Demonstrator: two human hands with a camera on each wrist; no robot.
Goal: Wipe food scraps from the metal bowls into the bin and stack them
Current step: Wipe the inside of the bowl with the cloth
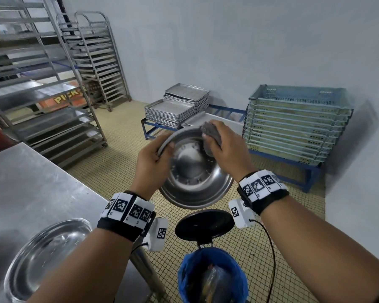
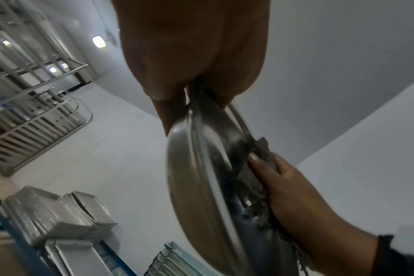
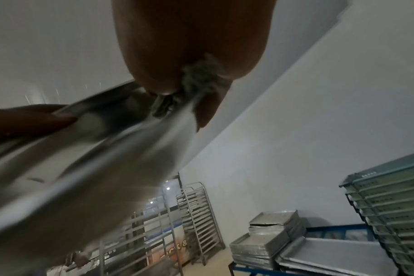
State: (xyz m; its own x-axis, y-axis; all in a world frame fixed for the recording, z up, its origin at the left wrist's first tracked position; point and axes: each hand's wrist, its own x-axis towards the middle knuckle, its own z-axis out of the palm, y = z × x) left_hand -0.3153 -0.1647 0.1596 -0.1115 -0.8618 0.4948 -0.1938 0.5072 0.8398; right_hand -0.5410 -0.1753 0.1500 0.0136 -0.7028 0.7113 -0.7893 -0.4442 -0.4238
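A metal bowl (image 1: pixel 193 171) is held tilted in the air above the bin (image 1: pixel 212 274), which has a blue liner and a raised black lid (image 1: pixel 204 224). My left hand (image 1: pixel 155 156) grips the bowl's left rim, thumb inside. My right hand (image 1: pixel 221 143) holds a grey cloth (image 1: pixel 210 132) pressed against the bowl's upper inside wall. In the left wrist view the bowl (image 2: pixel 201 177) shows edge-on, with the cloth (image 2: pixel 255 177) under the right hand's fingers. The right wrist view shows the cloth (image 3: pixel 199 78) and the blurred bowl (image 3: pixel 95 149). Another metal bowl (image 1: pixel 46 256) sits on the steel table (image 1: pixel 31 189) at lower left.
Tall tray racks (image 1: pixel 44 84) stand at the left and back. Stacked metal trays (image 1: pixel 177 106) and stacked blue-green crates (image 1: pixel 295 125) rest on low blue stands along the far wall. The floor is small yellow tiles.
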